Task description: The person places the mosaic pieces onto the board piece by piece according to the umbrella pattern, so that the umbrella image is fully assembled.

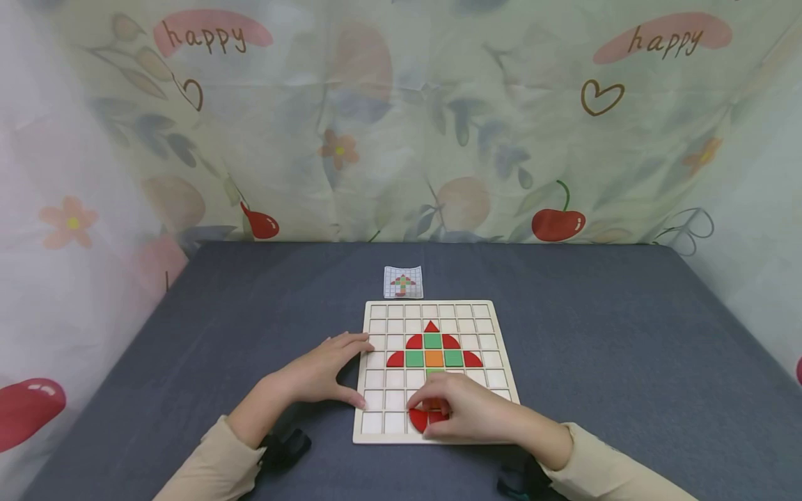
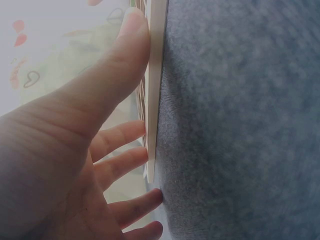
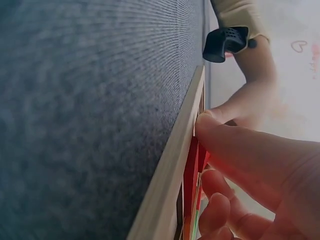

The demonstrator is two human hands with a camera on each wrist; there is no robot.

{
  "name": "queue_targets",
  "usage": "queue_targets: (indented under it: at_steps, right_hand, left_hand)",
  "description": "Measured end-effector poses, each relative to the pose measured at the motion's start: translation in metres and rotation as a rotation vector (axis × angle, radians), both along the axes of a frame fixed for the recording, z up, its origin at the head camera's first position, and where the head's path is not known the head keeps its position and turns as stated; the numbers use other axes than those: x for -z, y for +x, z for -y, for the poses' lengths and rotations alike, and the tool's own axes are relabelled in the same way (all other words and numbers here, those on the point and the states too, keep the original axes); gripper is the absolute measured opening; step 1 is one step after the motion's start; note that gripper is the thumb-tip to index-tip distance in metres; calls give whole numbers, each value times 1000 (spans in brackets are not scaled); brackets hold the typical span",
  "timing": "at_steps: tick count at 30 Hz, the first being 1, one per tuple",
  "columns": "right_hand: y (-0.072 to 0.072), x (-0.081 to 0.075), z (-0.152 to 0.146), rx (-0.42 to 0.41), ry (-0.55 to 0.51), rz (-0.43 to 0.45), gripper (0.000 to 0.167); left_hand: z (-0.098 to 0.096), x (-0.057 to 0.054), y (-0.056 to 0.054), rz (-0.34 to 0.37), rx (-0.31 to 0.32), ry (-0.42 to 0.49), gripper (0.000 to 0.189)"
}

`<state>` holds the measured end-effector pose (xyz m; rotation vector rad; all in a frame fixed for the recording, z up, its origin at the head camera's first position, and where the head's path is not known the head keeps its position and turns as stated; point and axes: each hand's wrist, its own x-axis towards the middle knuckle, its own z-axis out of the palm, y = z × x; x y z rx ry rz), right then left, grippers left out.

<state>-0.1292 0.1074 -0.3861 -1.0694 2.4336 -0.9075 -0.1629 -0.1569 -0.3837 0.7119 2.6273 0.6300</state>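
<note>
A square wooden grid board [image 1: 374,379] lies on the table with coloured tiles in its cells. My left hand [image 1: 321,370] rests along its left edge, fingers spread and thumb on the rim [image 2: 155,65]. Over the lower middle of the board, my right hand [image 1: 466,408] pinches a red quarter-circle tile [image 1: 417,420] between thumb and fingers. In the right wrist view, this red tile [image 3: 203,158] stands tilted beside another red one [image 3: 190,172] in the bottom row. Above are green tiles [image 1: 415,359], an orange square [image 1: 434,358], red quarter-circles [image 1: 473,360] and a red triangle [image 1: 430,326]. The right hand covers part of the lower column.
Just behind the board lies a small printed card [image 1: 404,282] bearing a gridded coloured pattern. Dark grey cloth [image 1: 595,334] covers the table. A patterned curtain [image 1: 401,125] hangs behind it, and black wrist devices [image 1: 285,449] sit at both sleeves.
</note>
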Motion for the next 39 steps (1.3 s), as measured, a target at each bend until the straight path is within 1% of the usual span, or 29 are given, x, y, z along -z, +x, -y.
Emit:
queue_targets:
  at_steps: [2, 7, 16, 24, 29, 33, 36, 39]
  right_hand:
    - [0, -1, 1, -1, 10, 2, 27]
    - [0, -3, 2, 10, 35, 38, 28]
    - [0, -5, 2, -23, 25, 58, 30]
    - [-1, -5, 3, -24, 39, 85, 31]
    - [0, -4, 4, -24, 34, 71, 27]
    - [0, -4, 5, -21, 30, 43, 24]
    - [-1, -4, 4, -10, 28, 27, 23]
    - [-3, -6, -1, 18, 24, 22, 22]
  left_hand:
    - [0, 0, 0, 2, 0, 0, 84]
    - [0, 0, 0, 1, 1, 4, 83]
    - [0, 0, 1, -3, 7, 11, 83]
    - [1, 1, 0, -1, 3, 4, 83]
    - [1, 1, 0, -8, 3, 6, 83]
    - [1, 1, 0, -15, 6, 7, 83]
    - [1, 1, 0, -18, 5, 3, 83]
    - [1, 2, 0, -13, -1, -3, 84]
